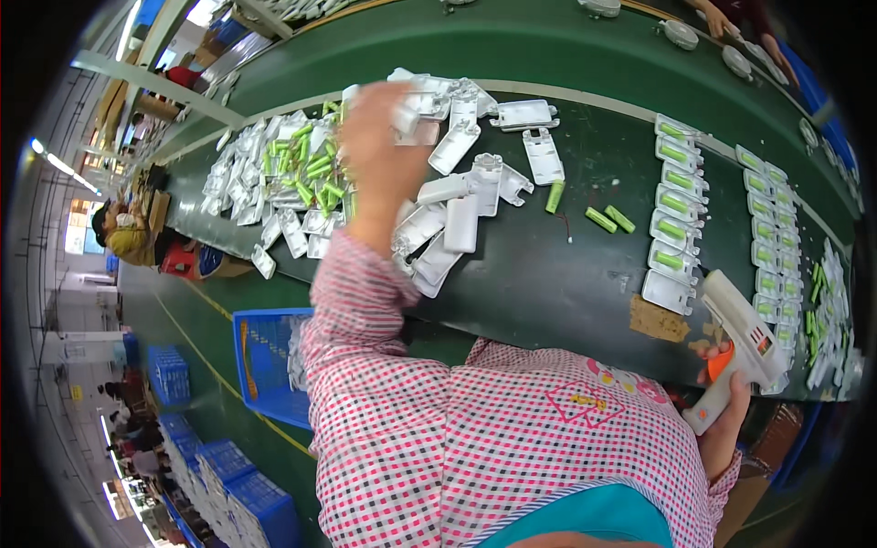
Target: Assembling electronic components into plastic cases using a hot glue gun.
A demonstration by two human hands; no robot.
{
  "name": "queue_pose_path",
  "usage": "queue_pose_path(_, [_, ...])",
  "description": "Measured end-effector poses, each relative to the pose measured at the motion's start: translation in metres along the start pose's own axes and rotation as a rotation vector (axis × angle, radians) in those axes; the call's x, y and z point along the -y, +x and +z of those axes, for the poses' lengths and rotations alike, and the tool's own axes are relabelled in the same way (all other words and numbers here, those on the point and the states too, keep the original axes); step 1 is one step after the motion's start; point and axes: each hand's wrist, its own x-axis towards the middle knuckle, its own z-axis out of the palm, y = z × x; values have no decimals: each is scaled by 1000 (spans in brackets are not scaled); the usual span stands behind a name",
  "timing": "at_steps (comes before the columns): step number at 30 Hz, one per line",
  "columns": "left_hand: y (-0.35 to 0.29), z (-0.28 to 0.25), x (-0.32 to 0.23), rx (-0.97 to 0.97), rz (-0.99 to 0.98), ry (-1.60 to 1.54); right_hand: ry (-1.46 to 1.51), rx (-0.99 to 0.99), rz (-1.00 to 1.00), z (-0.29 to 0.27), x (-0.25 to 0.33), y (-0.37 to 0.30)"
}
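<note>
My right hand (734, 409) is wrapped round the handle of a white glue gun (744, 329) with an orange trigger, at the table's right front. The gun's nozzle points toward a column of white plastic casings (670, 288), most with a green battery (673, 203) inside. My left hand (388, 151) reaches over a heap of white casings (461, 224); motion smears its fingers, so whether it holds anything cannot be seen. To its left lies a pile of green batteries (318, 166) among more casings. Several loose batteries (600, 219) lie mid-table, one with thin wires.
The dark green table (566, 283) has a brown patch (660, 318) near its front edge. Further right stand more filled casings (766, 233). Behind runs a green conveyor (512, 46) with white round items; another person's hands (722, 20) show there. A blue crate (265, 365) sits at lower left.
</note>
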Motion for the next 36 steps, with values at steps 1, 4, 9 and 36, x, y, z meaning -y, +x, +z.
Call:
queue_pose_path(1, [-11,-23,44,-95,-48,125,-3,18,-9,-4,-2,2])
queue_pose_path(4, [-84,-112,158,-122,-380,811,4,63,-11,-15,-5,7])
queue_pose_path(9, [-198,-162,216,-6,-948,1001,81,58,-13,-16,-6,15])
queue_pose_path(36, [-179,-7,-17,51,-798,-379,108,53,-30,18,4,10])
